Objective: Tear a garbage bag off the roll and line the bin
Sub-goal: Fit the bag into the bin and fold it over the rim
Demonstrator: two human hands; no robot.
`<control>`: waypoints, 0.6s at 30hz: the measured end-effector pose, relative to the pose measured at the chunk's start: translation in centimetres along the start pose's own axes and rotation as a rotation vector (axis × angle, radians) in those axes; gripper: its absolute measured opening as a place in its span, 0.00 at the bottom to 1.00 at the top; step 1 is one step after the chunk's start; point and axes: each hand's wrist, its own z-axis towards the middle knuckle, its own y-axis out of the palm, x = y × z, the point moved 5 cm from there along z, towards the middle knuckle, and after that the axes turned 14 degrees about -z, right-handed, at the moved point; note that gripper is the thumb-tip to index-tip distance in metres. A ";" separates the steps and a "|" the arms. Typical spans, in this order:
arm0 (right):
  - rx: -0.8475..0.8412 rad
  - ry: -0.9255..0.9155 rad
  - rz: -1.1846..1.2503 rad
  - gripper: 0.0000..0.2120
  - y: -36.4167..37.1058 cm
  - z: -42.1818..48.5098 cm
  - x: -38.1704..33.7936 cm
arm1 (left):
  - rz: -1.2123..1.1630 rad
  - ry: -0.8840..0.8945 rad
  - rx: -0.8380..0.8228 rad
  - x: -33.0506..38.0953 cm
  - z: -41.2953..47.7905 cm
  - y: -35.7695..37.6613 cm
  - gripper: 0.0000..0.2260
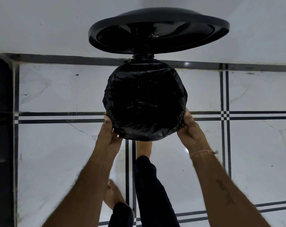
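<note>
Both hands, left (108, 136) at seven o'clock, right (190, 130) at four, pinch crinkled black plastic garbage bag (145, 99) folded over round black pedal bin's rim; hinged lid (157, 30) open. Lining looks nearly done; only tucking remains.

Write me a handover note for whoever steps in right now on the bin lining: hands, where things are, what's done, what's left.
Left hand: gripping the bag edge at the near-left of the bin rim.
Right hand: gripping the bag edge at the near-right of the rim.
Black garbage bag: inside the bin, its edge folded over the rim all the way round as far as can be seen.
Lid: open, tipped back toward the wall. One foot sits at the bin's base, probably on the pedal.
The roll is not in view.
Done: bag torn off, opened and seated.
Left: snug the near edge down, let go, lower the lid.
</note>
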 end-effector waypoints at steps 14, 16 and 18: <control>0.159 0.109 -0.190 0.11 -0.8 -1.4 0.6 | -0.004 -0.046 0.162 -1.1 -0.7 -1.3 0.12; 0.193 0.098 -0.195 0.10 -1.0 -1.6 0.3 | -0.043 -0.030 0.156 -1.1 -0.9 -1.0 0.09; 0.203 0.098 -0.188 0.11 -1.0 -1.9 0.1 | -0.085 -0.032 0.134 -1.0 -0.9 -0.9 0.07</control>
